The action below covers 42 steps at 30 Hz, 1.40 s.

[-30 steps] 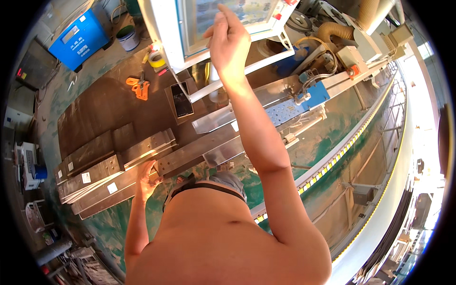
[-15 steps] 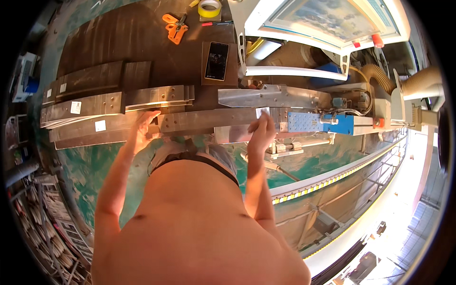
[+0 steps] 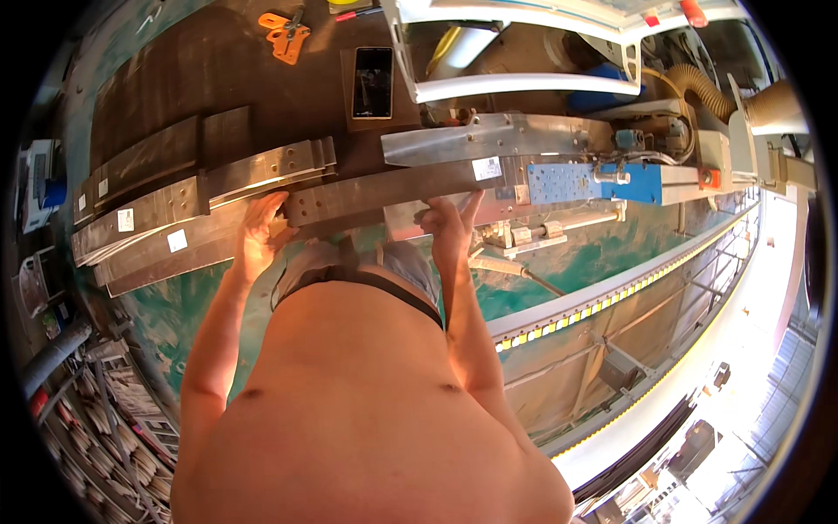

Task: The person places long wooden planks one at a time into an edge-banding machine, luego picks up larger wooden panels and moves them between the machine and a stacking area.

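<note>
A long brown metal strip (image 3: 375, 194) with bolt holes at its left end lies across in front of me, its right end at a blue perforated clamp plate (image 3: 559, 182). My left hand (image 3: 260, 234) grips the strip's left end, fingertips on the far side and thumb on the near side. A white label (image 3: 486, 168) sits near the strip's right end. Just below it, my right hand (image 3: 449, 229) is at the near edge, one finger stretched up to the strip and the others loosely bent apart. Below the strip shows a shiny metal plate (image 3: 403, 220).
Stacked labelled metal strips (image 3: 157, 208) lie at left. Farther back are an orange spring clamp (image 3: 286, 39), a phone (image 3: 373, 83) and a pen (image 3: 353, 14). A white frame (image 3: 524, 86) stands over the machine at right. A yellow-marked rail (image 3: 602, 301) runs at lower right.
My right hand has moved from the label down to the strip's near edge, and its fingers have spread. My left hand stays at the strip's left end. The view has shifted and tilted.
</note>
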{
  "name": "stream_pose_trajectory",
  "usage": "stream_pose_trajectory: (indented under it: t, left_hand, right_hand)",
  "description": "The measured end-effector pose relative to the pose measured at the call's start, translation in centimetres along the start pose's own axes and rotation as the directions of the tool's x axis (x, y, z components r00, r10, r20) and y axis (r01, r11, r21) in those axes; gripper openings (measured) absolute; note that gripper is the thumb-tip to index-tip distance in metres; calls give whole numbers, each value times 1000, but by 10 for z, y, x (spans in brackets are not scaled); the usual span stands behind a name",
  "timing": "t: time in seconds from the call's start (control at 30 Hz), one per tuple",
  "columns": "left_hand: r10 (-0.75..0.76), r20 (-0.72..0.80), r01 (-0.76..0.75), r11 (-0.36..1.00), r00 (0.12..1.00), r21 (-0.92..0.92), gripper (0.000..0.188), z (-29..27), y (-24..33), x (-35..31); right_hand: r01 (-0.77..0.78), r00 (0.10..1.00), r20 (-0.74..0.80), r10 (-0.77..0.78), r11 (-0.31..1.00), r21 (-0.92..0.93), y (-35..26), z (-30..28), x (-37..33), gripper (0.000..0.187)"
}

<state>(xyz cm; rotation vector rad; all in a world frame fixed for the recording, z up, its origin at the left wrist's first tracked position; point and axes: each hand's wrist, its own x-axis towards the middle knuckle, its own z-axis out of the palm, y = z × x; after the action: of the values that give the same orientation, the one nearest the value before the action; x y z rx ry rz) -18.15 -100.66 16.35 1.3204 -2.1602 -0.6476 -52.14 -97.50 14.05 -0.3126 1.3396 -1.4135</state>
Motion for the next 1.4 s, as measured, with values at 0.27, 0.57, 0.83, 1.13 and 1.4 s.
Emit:
stream_pose_trajectory:
  t: [0.27,0.57,0.83,1.13,1.4]
  left_hand:
    - [-89,41,90,996,995,-28,75,1,-2,-3]
    - [-80,71,81,997,994,-11,75,-6,3,3]
    - [-86,83,84,996,993,22,75,-5,1,1]
    - [-88,67,87,996,994,31,66,25,36,26]
    - [-152,113,143,986,982,86,60,73,86,70]
  right_hand:
    - [11,1000,-8,-11,999,-47,0,0,3,94]
    - [31,998,-44,-34,997,-71,-14,-2,1,96]
    - [27,1000,9,-26,995,-96,-27,-19,15,98]
    - [2,998,59,-6,998,57,-49,-61,40,92]
    - [-18,999,43,17,1000,21,-84,-125,81,28]
